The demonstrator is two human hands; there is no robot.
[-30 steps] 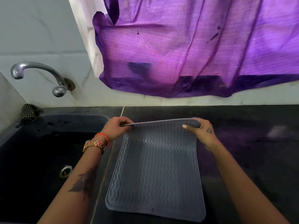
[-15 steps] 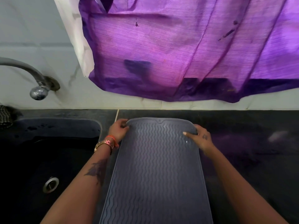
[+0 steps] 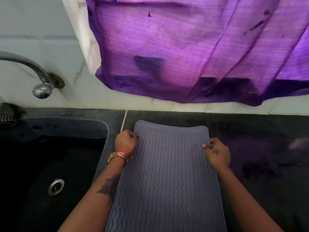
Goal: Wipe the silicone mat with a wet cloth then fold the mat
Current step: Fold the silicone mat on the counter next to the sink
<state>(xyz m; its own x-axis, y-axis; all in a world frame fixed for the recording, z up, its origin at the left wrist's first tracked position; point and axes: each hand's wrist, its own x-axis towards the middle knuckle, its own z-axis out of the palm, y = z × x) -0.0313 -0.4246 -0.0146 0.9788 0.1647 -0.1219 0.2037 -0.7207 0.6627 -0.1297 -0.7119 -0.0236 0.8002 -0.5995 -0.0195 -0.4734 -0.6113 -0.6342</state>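
- Silicone mat [image 3: 167, 173]: grey, ribbed with wavy lines, lying spread flat on the dark worktop [image 3: 250, 131], just right of the sink. Its far edge stops short of the worktop's back edge and its near end runs out of view at the bottom. No fold is in it yet. I see no water or streaks on it, so I cannot tell whether the wiping is finished.
- Sink [image 3: 50, 156]: black basin set into the worktop's left end, with a round drain [image 3: 56, 186] in its floor and a chrome tap [image 3: 40, 77] on the wall above.
- Left hand [image 3: 124, 141]: at the mat's left edge near the far corner, fingers curled and pinching that edge. A gold watch [image 3: 118, 156] is on the wrist.
- Right hand [image 3: 217, 153]: at the mat's right edge opposite the left hand, fingers curled over the edge and gripping it.
- Checked cloth [image 3: 6, 114]: a bundled rag at the sink's far left corner, well apart from both hands. It may be the wiping cloth.
- Step in hand, as I judge it: with neither hand on the cloth and both holding the far end, this looks like laying the mat out straight or the start of the fold.
- Next move: if folding, both hands should lift the far end together and carry it towards the near end, keeping the side edges in line, since soft silicone sags and skews when one side leads.
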